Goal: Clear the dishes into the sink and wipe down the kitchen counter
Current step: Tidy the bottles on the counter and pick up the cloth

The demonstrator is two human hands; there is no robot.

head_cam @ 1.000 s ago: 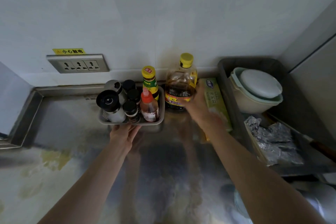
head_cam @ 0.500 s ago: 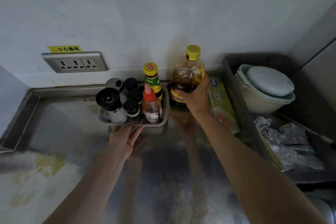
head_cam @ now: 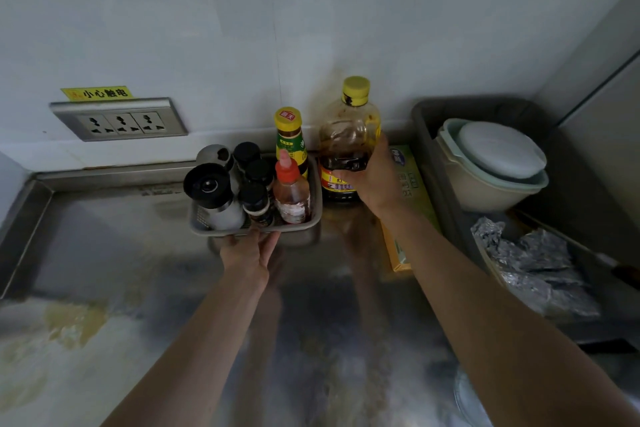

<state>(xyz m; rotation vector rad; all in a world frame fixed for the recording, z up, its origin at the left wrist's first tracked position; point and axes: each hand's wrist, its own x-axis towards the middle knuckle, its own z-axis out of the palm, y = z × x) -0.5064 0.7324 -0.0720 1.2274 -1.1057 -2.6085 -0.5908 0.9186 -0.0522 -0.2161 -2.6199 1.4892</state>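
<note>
the left hand [head_cam: 247, 253] lays fairly straight fingers against the near rim of the grey plastic tray [head_cam: 256, 230] of small sauce bottles and black-lidded jars, which sits at the back of the stained stainless steel counter [head_cam: 114, 246] by the wall. the right hand [head_cam: 375, 184] curls round the large clear yellow-capped oil bottle [head_cam: 346, 135], upright just right of the tray. pale stacked bowls [head_cam: 485, 187] sit in the dark grey bin [head_cam: 426, 135] at far right

The table [head_cam: 114, 246] is glossy, stained steel; the oil bottle [head_cam: 348, 135] clear greasy plastic; crinkled foil [head_cam: 533, 253] shines dully.
</note>
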